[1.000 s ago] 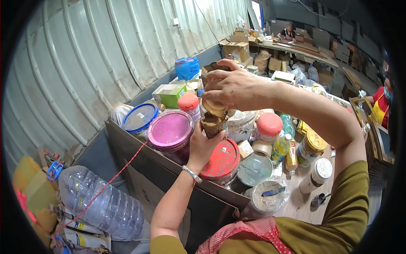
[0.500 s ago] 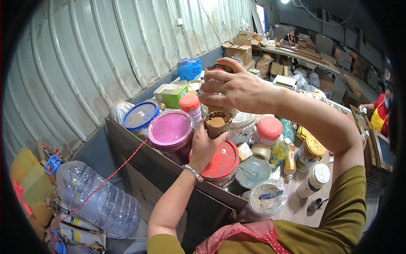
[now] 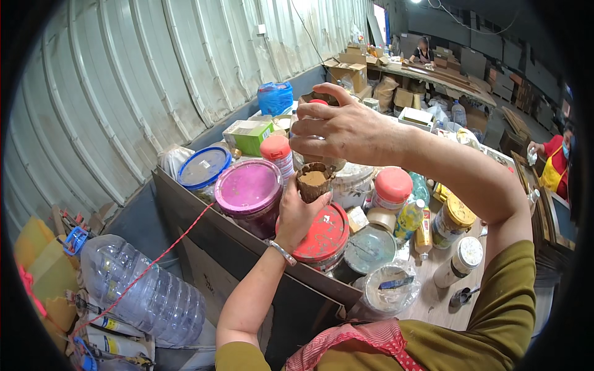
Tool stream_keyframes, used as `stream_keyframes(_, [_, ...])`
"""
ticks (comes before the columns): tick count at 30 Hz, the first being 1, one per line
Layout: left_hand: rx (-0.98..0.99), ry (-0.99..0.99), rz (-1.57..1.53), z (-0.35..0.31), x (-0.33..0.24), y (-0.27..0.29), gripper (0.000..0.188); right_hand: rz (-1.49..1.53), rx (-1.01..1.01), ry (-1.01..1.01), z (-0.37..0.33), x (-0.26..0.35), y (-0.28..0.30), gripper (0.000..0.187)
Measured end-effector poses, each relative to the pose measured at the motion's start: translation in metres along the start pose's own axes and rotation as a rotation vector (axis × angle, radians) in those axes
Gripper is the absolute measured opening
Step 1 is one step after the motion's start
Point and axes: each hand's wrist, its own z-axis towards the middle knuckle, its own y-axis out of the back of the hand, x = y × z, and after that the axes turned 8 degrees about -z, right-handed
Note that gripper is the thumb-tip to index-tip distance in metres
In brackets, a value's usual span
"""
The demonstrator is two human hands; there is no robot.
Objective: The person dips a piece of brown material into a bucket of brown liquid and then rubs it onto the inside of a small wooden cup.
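My left hand point(image 3: 295, 216) is wrapped round a small cup point(image 3: 316, 189) crusted with dried brown material. Tan-brown matter shows inside its mouth. Just above it, my right hand point(image 3: 349, 130) grips a brown-stained container point(image 3: 306, 99), whose body is mostly hidden by my fingers. Whether anything passes between the two vessels cannot be made out. Below my left hand stands a bucket with a scuffed red lid point(image 3: 323, 232), and left of it a bucket with a pink-purple lid point(image 3: 247, 185).
Jars with coral lids point(image 3: 393, 184), a blue-lidded tub point(image 3: 204, 167), a yellow-lidded jar point(image 3: 459, 212) and a plastic-covered pot point(image 3: 388, 289) crowd the bench. A large clear water bottle point(image 3: 139, 284) lies at left beside a red string point(image 3: 167, 253). Another person point(image 3: 555, 164) is at right.
The cup in my left hand looks tipped a little differently, with its contents slightly less visible. Both hands keep their grip and almost the same place. The view has shifted slightly.
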Motion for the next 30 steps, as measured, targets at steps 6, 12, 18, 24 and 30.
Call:
stream_keyframes(6, [0.0, 0.022, -0.039, 0.002, -0.004, -0.001, 0.059, 0.026, 0.046, 0.003, 0.0, 0.0, -0.002, 0.029])
stream_keyframes(12, [0.006, 0.045, -0.065, 0.006, -0.007, 0.0, 0.059, 0.056, 0.144, -0.003, -0.001, -0.003, -0.009, 0.034])
stream_keyframes(18, [0.013, 0.055, -0.059, 0.009, -0.014, 0.003, 0.06, 0.092, 0.117, -0.075, -0.003, -0.008, -0.015, 0.027])
stream_keyframes(24, [0.02, 0.066, -0.037, 0.009, -0.011, 0.004, 0.059, 0.127, 0.212, -0.127, -0.004, -0.009, -0.011, 0.062])
stream_keyframes(30, [0.029, 0.043, -0.047, 0.013, -0.008, 0.003, 0.06, 0.152, 0.251, -0.22, -0.008, -0.021, -0.017, 0.068])
